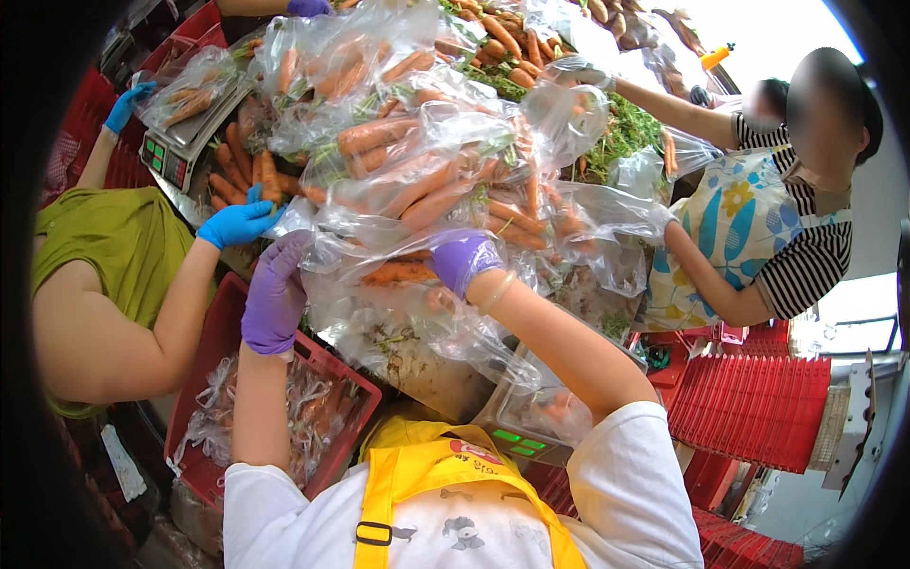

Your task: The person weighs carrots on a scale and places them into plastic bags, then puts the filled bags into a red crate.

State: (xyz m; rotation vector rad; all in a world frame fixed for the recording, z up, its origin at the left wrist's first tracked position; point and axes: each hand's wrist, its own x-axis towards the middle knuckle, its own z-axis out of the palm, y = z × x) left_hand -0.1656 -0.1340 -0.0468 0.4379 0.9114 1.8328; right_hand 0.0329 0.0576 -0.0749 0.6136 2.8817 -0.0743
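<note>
My left hand (276, 293), in a purple glove, pinches the rim of a clear plastic bag (348, 245) at its left side. Inside or beneath that film, carrots (398, 272) lie just below the heap. My right hand (466, 262), also gloved in purple, is at the bag's right side, its fingers against the carrot ends. Film drapes over this hand and partly hides the fingertips, so its grip is unclear. Beyond both hands rises a pile of bagged carrots (426, 181) with green stem stubs.
A red crate (370, 398) of bagged carrots stands at lower left. Digital scales sit close by my right (522, 442) and at far left (165, 160). A co-worker's blue-gloved hand (238, 222) is near my left; another person's hand (668, 227) holds plastic at right. Red crates (750, 409) stand stacked.
</note>
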